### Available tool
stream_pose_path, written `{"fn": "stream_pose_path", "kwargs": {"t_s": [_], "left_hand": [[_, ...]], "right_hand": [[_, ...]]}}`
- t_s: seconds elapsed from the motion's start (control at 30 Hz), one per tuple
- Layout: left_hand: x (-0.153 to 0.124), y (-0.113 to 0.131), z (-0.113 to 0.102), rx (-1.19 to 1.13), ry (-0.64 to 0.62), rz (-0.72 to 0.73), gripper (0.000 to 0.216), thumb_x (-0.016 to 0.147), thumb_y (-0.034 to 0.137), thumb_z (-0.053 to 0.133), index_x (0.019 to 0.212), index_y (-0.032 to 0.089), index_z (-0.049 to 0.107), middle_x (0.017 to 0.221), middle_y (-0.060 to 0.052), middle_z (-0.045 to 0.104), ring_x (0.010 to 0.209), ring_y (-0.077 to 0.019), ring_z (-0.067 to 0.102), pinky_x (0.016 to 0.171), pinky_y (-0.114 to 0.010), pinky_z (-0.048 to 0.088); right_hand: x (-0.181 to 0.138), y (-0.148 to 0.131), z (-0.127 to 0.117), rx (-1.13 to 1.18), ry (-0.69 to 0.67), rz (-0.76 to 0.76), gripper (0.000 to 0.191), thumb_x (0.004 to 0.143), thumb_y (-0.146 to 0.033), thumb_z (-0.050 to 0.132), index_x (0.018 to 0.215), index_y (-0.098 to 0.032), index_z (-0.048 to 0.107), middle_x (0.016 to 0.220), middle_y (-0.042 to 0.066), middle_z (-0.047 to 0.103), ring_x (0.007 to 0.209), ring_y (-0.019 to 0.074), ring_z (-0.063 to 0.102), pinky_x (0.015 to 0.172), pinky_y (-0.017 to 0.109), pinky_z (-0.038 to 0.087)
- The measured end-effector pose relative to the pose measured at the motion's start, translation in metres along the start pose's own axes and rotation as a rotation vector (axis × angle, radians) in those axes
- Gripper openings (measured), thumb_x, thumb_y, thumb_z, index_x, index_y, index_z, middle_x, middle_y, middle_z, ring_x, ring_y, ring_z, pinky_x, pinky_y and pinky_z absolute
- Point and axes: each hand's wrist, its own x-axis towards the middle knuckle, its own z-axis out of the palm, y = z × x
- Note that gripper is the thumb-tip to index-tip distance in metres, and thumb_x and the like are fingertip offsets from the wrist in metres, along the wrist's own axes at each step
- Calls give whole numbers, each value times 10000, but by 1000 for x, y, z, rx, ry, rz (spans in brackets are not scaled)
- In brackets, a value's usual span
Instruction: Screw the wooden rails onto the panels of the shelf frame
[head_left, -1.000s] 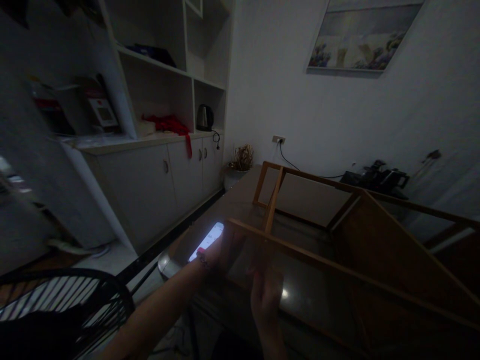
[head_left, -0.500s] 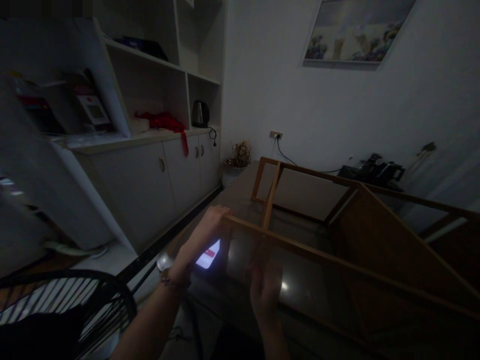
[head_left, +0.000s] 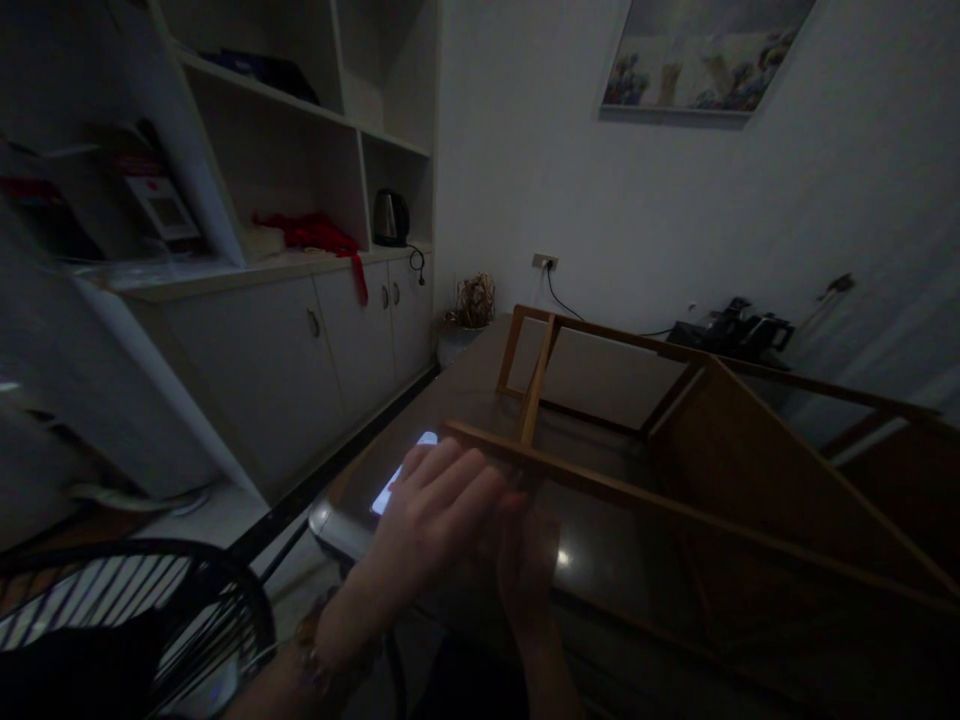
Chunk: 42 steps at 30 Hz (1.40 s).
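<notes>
My left hand (head_left: 442, 500) is next to my right hand (head_left: 529, 565), below the near rail of a wooden frame (head_left: 622, 490). The left hand's fingers are bent together and reach toward the right fingertips. My right hand is closed, its thumb and fingers drawn together in dim light. Whatever lies between the two hands is hidden or too small to name. The wooden frame, with a crossbar and a slanted panel (head_left: 787, 480), lies on a dark glossy table (head_left: 457, 390). Partly behind my left hand, a phone with a lit screen (head_left: 386, 494) rests on the table.
A black chair with a slatted back (head_left: 247, 580) stands at the lower left. White cabinets (head_left: 255, 370) run along the left, with a kettle (head_left: 391, 217) and red cloth (head_left: 315, 232) above. A planter with dried stems (head_left: 474, 302) stands beyond the table.
My left hand has left the end of the wooden rail and moved right and down to my right hand. It now covers part of the phone. My right hand stays nearly in place.
</notes>
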Motion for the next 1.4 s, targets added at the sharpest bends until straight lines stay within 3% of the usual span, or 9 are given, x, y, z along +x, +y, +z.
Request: {"fn": "stream_pose_path", "kwargs": {"t_s": [0.13, 0.37, 0.67, 1.0, 1.4], "left_hand": [[2, 2, 10, 0, -48, -14, 291, 999, 254, 470, 716, 191, 501, 636, 7, 522, 660, -158, 414, 637, -301, 301], [8, -2, 9, 20, -67, -14, 358, 1018, 284, 421, 679, 188, 483, 634, 6, 527, 643, -150, 417, 630, -296, 298], [14, 3, 13, 19, -50, -15, 337, 993, 305, 494, 676, 192, 487, 626, 13, 531, 665, -157, 425, 637, -296, 291], [15, -1, 11, -5, -39, -44, 380, 1015, 320, 435, 658, 197, 482, 606, 12, 513, 659, -160, 416, 637, -314, 273], [17, 0, 8, -34, -75, -49, 359, 1004, 268, 466, 655, 187, 488, 610, 16, 530, 652, -149, 417, 649, -306, 284]], "right_hand": [[-3, 2, 3, -15, -44, 23, 360, 1033, -338, 319, 792, -209, 553, 665, 25, 586, 641, 195, 532, 651, 334, 346], [0, -1, 1, 8, -65, 40, 403, 1037, -370, 298, 773, -214, 560, 656, 19, 583, 638, 188, 536, 651, 333, 340], [-3, 0, 3, -7, -104, 61, 414, 1040, -354, 294, 736, -212, 537, 652, 19, 586, 636, 186, 538, 636, 324, 319], [-3, 0, 3, -38, -70, 28, 350, 1037, -345, 310, 863, -212, 583, 755, 43, 642, 700, 206, 573, 691, 350, 363], [2, -3, -1, -36, -53, 6, 354, 1041, -329, 303, 807, -213, 543, 669, 15, 596, 662, 197, 547, 676, 340, 346]]}}
